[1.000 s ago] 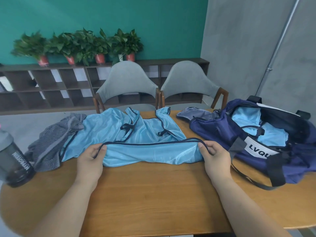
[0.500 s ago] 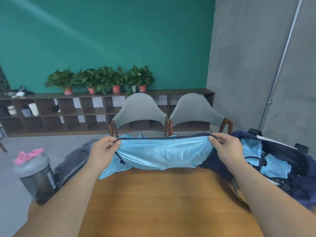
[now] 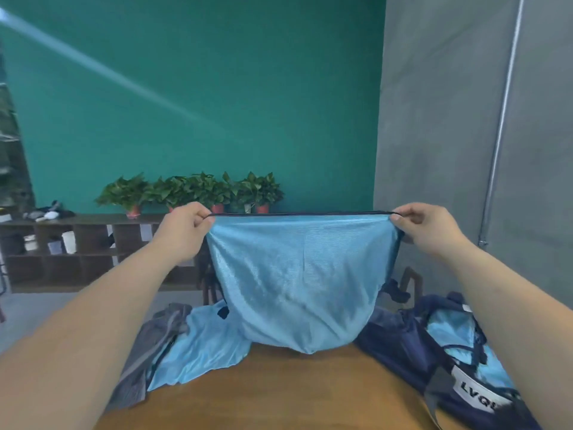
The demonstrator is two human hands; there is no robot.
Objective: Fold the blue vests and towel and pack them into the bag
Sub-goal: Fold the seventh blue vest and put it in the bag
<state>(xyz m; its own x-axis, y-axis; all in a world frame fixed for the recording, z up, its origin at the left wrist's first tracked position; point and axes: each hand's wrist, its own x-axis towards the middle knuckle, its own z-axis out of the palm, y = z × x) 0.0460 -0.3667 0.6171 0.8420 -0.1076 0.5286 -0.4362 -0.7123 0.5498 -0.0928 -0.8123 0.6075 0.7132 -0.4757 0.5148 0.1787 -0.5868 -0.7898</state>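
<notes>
Step in hand: by my reading, the shake-out before folding. One blue vest (image 3: 297, 280) was held up in the air by its dark-trimmed edge.
Next move: it would call for lowering the vest flat onto the bare wood, keeping the top edge taut so the cloth landed without creases, then doubling it over.
Worktop (image 3: 279, 395): wooden and nearest the camera, with open wood directly under the hanging cloth.
Bag (image 3: 400, 346): navy, unzipped, at the right edge of the worktop. A light blue vest in the bag (image 3: 446, 330) already lay inside.
Towel (image 3: 145, 364): grey, crumpled at the left edge, touching the second vest.
Second vest (image 3: 201, 352): unfolded on the worktop, left of and partly behind the held one.
Held vest: it hung straight down between the two grips. Its lowest bulge sat at the worktop's far side. Whether it touched the wood I could not tell, as the view was soft there.
Left grip (image 3: 183, 234): fingers curled, pinching the upper left corner of the vest's trim.
Right grip (image 3: 424, 229): thumb and fingers pinching the upper right corner, level with the left.
Beyond: a chair arm (image 3: 409, 277) behind the cloth, then a low shelf (image 3: 93, 243) topped with potted plants (image 3: 192, 190).
</notes>
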